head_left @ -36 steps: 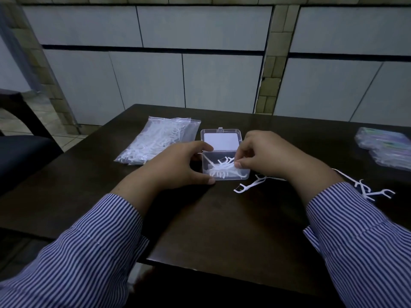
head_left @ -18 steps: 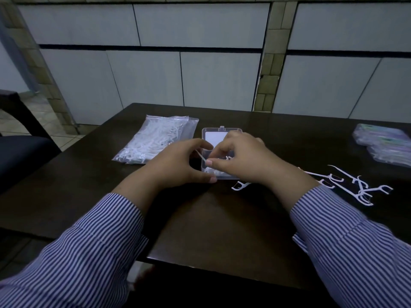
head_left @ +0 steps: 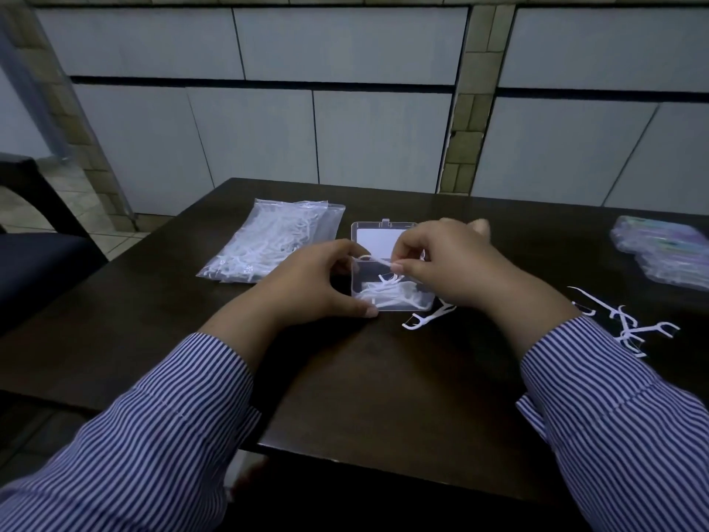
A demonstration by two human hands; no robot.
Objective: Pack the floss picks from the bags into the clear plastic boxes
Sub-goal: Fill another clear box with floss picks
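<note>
An open clear plastic box [head_left: 360, 280] sits mid-table with several white floss picks [head_left: 387, 293] inside; its lid [head_left: 378, 236] lies flat behind it. My left hand [head_left: 310, 282] grips the box's left side, thumb at the front corner. My right hand [head_left: 449, 270] hovers over the box and pinches one floss pick [head_left: 378, 261] between thumb and forefinger. A clear bag of floss picks [head_left: 268, 243] lies to the left. One loose pick [head_left: 429, 316] lies in front of the box, and several more picks [head_left: 621, 320] lie at the right.
A stack of filled plastic boxes [head_left: 663, 251] stands at the table's far right. The dark wooden table [head_left: 383, 378] ends near my sleeves. A dark chair [head_left: 34, 255] stands at the left, and a tiled wall runs behind.
My right hand has lifted slightly and drawn back to the right over the box, still pinching a pick. The left hand keeps hold of the box.
</note>
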